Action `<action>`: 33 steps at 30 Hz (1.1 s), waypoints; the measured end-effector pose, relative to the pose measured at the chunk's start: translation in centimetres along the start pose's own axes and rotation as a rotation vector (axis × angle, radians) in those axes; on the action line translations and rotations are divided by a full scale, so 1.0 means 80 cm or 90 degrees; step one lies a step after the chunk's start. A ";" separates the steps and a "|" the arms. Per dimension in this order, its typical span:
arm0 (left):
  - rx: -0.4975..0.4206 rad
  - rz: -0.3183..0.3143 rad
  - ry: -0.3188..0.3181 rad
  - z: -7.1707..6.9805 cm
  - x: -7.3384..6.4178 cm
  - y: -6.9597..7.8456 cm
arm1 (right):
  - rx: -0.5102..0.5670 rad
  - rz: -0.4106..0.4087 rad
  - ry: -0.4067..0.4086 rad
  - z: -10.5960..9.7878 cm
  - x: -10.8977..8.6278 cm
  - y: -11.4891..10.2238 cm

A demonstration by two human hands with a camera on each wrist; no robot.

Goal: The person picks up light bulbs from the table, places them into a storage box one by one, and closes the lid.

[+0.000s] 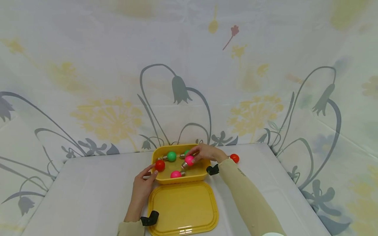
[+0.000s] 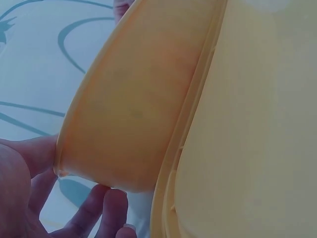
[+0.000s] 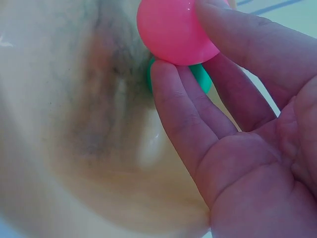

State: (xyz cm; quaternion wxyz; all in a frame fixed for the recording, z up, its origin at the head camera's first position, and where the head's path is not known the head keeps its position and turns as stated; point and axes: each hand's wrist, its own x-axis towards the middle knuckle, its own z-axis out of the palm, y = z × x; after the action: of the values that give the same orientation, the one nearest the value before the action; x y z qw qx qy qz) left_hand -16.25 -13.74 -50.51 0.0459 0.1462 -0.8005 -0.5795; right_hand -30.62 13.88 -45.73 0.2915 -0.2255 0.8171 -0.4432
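My right hand point(image 1: 208, 152) pinches the round end of a pink light bulb point(image 1: 189, 160) above the yellow container point(image 1: 181, 179). Its metal screw base points down and left. In the right wrist view, that pink bulb point(image 3: 173, 29) sits between thumb and fingertips, with a green bulb point(image 3: 202, 79) partly hidden behind. My left hand point(image 1: 143, 183) holds the container's left front corner, its fingers against the rim and outer wall in the left wrist view. Inside lie a red bulb point(image 1: 159, 165), a green bulb point(image 1: 171, 156), another green one point(image 1: 186, 152) and a second pink bulb point(image 1: 175, 174).
A yellow lid point(image 1: 183, 209) lies flat directly in front of the container. To the right of the container, a red bulb point(image 1: 234, 158) rests on the white table point(image 1: 94, 193), partly behind my right wrist. A flower-patterned cloth point(image 1: 189, 65) hangs behind the table.
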 end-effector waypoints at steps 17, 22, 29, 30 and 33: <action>-0.031 0.001 -0.017 0.000 -0.002 0.000 | -0.011 0.018 0.000 0.000 0.001 -0.002; -0.045 0.001 -0.021 0.000 -0.003 0.000 | -0.026 0.012 -0.011 -0.001 0.001 -0.002; -0.058 0.006 -0.022 0.001 -0.002 -0.003 | -0.045 0.015 -0.028 0.001 0.002 -0.004; -0.060 0.007 -0.021 0.001 -0.001 -0.004 | -0.047 0.016 -0.028 0.001 0.001 -0.004; -0.065 0.011 -0.021 0.002 -0.001 -0.005 | -0.052 0.015 -0.031 0.001 0.001 -0.004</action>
State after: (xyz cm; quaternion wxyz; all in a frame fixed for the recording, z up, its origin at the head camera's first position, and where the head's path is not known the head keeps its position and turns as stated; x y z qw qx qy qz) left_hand -16.14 -13.71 -50.94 0.0448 0.1274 -0.7719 -0.6213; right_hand -30.61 13.60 -45.54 0.3069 -0.2381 0.8301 -0.4002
